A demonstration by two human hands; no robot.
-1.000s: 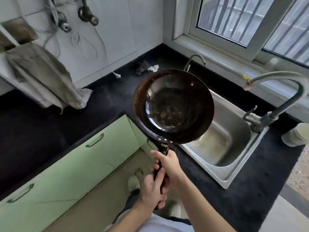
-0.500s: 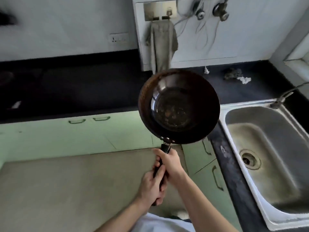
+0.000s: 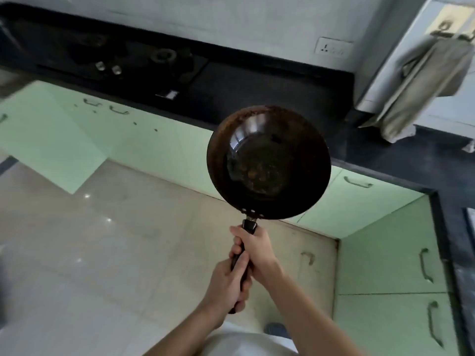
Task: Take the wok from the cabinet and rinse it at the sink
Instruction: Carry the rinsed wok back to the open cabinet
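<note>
The view has swung left since half a second ago: the hanging towel now sits in the upper right of the frame and a gas hob has come in at the upper left. The wok stays at frame centre, held up in the air in front of the black countertop, with its dark, stained bowl facing the camera. Both hands grip its black handle, the right hand nearer the bowl and the left hand just below it. Pale green cabinets run beneath the countertop and down the right side. A wall socket shows above, and a glossy tiled floor at the lower left.
</note>
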